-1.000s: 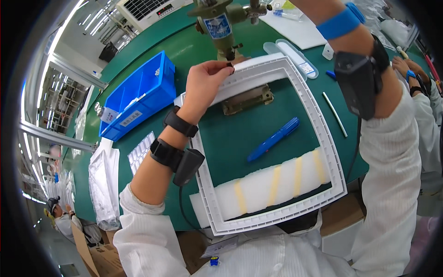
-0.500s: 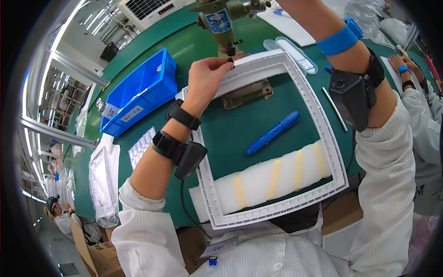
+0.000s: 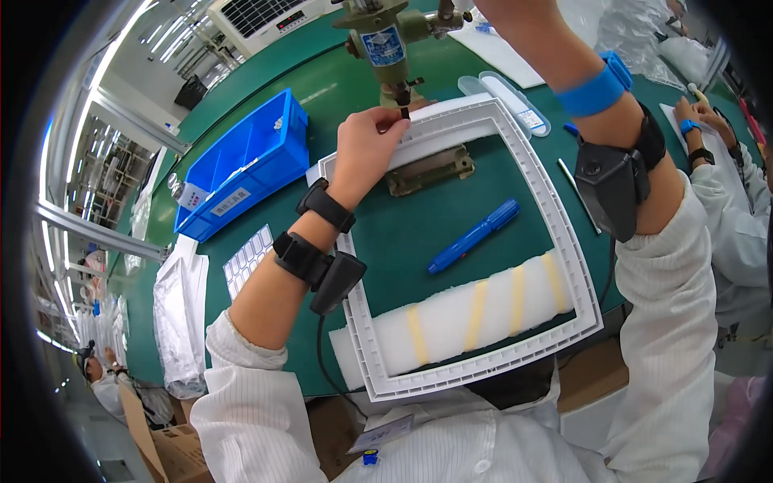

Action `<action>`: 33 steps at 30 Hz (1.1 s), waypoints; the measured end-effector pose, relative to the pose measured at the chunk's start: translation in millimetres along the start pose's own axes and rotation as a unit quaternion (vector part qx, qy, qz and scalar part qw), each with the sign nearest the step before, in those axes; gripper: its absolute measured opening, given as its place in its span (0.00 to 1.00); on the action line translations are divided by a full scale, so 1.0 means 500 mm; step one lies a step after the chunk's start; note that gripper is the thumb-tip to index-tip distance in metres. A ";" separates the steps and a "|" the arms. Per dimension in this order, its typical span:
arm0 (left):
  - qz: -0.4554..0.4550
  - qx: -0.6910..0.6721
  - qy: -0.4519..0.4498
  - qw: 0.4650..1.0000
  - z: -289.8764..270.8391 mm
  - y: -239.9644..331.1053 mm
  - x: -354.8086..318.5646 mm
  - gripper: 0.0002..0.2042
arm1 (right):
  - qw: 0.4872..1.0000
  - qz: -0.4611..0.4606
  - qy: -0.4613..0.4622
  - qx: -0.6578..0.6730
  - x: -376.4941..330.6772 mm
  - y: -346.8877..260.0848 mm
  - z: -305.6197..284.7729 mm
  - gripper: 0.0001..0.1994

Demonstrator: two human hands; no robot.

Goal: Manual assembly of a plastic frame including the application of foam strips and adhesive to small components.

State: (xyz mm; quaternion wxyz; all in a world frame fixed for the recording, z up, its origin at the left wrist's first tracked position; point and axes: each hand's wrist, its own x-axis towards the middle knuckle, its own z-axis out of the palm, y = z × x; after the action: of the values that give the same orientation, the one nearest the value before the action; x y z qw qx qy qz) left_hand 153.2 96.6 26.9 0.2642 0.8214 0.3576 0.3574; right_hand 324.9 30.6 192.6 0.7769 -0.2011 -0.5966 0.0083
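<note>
My left hand (image 3: 369, 145) is closed in a pinch on a small dark piece (image 3: 405, 113) at the far side of a white plastic frame (image 3: 586, 266). Right above that piece is the tip of a green hand press (image 3: 394, 60); whether they touch I cannot tell. The frame lies with its far edge under the press, and its near edge reaches my body. My right arm stretches up past the press, and only the wrist end of my right hand (image 3: 519, 16) shows at the upper edge. Its fingers are out of the picture.
Inside the frame are a blue marker (image 3: 475, 236) and a white foam pad (image 3: 443, 322) with yellow tape strips. A blue divided bin (image 3: 250, 173) and a label sheet (image 3: 248, 262) are left. Clear plastic cases (image 3: 515, 105) lie behind. A co-worker's hands (image 3: 699, 121) are far right.
My left hand, still pinching the dark piece, has shifted slightly nearer to me along with the frame's far edge. The press tip sits closer to the piece. The co-worker's hands have moved a little.
</note>
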 end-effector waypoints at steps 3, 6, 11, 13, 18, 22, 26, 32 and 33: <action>-0.006 -0.006 -0.010 1.000 0.015 0.019 0.011 0.14 | 0.999 -0.045 -0.020 -0.008 0.015 0.007 -0.023 0.10; -0.010 0.011 0.006 1.000 -0.010 -0.002 -0.003 0.14 | 0.999 0.018 -0.025 -0.033 0.010 0.016 0.001 0.10; 0.016 -0.009 0.003 1.000 0.014 0.015 0.013 0.14 | 0.999 0.018 -0.029 -0.041 0.034 0.010 -0.017 0.12; 0.032 -0.009 0.003 0.999 0.021 0.011 0.020 0.13 | 0.999 0.012 -0.025 -0.038 0.033 0.010 -0.021 0.12; 0.005 0.022 -0.015 1.000 0.001 -0.015 0.021 0.17 | 0.999 0.015 -0.029 -0.027 0.024 0.016 0.005 0.12; -0.011 -0.025 -0.009 1.000 -0.001 -0.013 0.021 0.14 | 0.998 0.025 -0.033 -0.052 0.029 0.011 0.003 0.13; -0.008 -0.021 -0.001 1.000 -0.006 -0.020 0.018 0.14 | 0.998 0.029 -0.035 -0.049 0.024 0.014 0.004 0.13; -0.015 -0.022 -0.021 0.999 -0.007 -0.016 0.020 0.15 | 0.998 0.023 -0.034 -0.042 0.020 0.007 -0.003 0.13; -0.022 -0.017 -0.032 0.999 -0.007 -0.016 0.020 0.16 | 0.998 0.021 -0.036 -0.040 0.024 0.008 -0.004 0.13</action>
State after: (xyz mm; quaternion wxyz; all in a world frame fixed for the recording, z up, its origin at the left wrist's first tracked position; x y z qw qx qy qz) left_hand 152.4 109.8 27.4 0.2976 0.8194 0.3610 0.3312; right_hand 331.2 36.9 202.1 0.7460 -0.2438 -0.6197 0.0084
